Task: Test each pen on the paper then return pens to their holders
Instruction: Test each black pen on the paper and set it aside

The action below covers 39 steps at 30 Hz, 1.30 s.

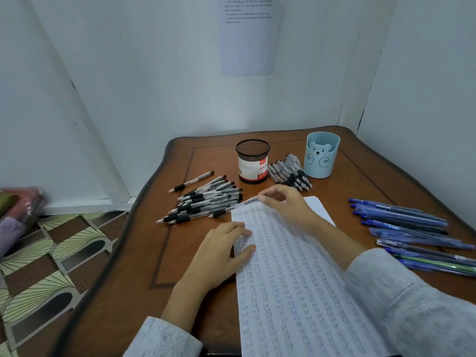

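On the head camera the paper [296, 279] is packed with rows of "test", yet no pens stick out of the mesh holder [253, 161] or the bear holder [322, 155] just beyond the right hand [286, 204], so I judge the testing well along and the returning not begun. That hand pinches a black-grip pen [231, 208] at the sheet's top edge, while the left hand [219, 256] lies flat, pressing its left edge. Black pens [206, 202] crowd just left of the grip and blue pens [407, 228] lie well to its right, leaving bare table [154, 279] only near-left.
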{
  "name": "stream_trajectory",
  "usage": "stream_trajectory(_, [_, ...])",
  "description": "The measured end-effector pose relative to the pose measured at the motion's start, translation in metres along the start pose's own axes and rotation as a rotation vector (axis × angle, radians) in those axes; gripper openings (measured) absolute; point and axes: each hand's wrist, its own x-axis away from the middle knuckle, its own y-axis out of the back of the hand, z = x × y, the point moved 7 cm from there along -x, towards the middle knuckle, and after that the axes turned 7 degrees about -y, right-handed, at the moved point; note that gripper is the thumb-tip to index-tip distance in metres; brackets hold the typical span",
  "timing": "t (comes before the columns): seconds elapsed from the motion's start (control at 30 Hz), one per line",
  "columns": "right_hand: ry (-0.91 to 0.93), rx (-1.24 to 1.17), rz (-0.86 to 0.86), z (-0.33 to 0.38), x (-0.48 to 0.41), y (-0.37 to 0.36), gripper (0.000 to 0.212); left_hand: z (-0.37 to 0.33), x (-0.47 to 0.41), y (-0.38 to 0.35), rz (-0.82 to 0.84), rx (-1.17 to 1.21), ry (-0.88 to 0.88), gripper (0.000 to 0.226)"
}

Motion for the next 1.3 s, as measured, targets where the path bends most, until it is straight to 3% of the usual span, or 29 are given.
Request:
stream_trajectory(0.1, [-0.054, -0.357, -0.068, -0.001, 0.001, 0.028, 0.021, -0.001, 0.000, 0.000, -0.002, -0.003, 0.000, 0.038])
stream_trajectory(0.23, [-0.130, -0.878, -0.207, -0.003, 0.014, 0.065, 0.019, -0.002, 0.000, 0.000, -0.005, -0.014, 0.002, 0.037])
stream_trajectory(0.33, [-0.251, -1.046, -0.187, -0.012, 0.024, 0.078, 0.035, -0.007, 0.000, 0.001, -0.017, -0.016, -0.013, 0.034])
stream_trajectory(0.43, [-0.303, -1.091, -0.103, -0.018, 0.033, 0.083, 0.050, -0.016, -0.001, 0.000, -0.023, -0.011, -0.039, 0.033])
stream_trajectory(0.6, [-0.347, -1.137, -0.145, -0.027, 0.050, 0.092, 0.046, -0.037, -0.008, -0.006, -0.038, 0.000, -0.095, 0.032])
stream_trajectory(0.7, [-0.343, -1.204, -0.084, -0.030, 0.058, 0.092, 0.042, -0.049, -0.015, -0.012, -0.042, 0.026, -0.123, 0.031])
stream_trajectory(0.8, [-0.277, -1.117, -0.057, -0.033, 0.061, 0.100, 0.027, -0.060, -0.024, -0.020, -0.016, 0.049, -0.148, 0.031])
stream_trajectory(0.87, [-0.295, -1.052, -0.071, -0.040, 0.060, 0.103, 0.029, -0.067, -0.030, -0.027, 0.011, 0.050, -0.164, 0.032])
stream_trajectory(0.97, [-0.370, -1.070, -0.015, -0.053, 0.061, 0.100, 0.052, -0.075, -0.040, -0.037, 0.059, 0.051, -0.180, 0.035])
stream_trajectory(1.07, [-0.403, -0.929, 0.037, -0.062, 0.062, 0.097, 0.069, -0.080, -0.045, -0.048, 0.094, 0.044, -0.177, 0.038])
stream_trajectory(1.13, [-0.421, -0.899, 0.005, -0.066, 0.061, 0.095, 0.065, -0.082, -0.046, -0.054, 0.099, 0.022, -0.176, 0.040])
stream_trajectory(1.23, [-0.387, -0.804, -0.044, -0.067, 0.059, 0.094, 0.037, -0.081, -0.047, -0.060, 0.101, -0.010, -0.183, 0.049])
stream_trajectory(1.3, [-0.339, -0.693, -0.063, -0.067, 0.057, 0.095, 0.038, -0.080, -0.047, -0.061, 0.101, -0.019, -0.186, 0.058])
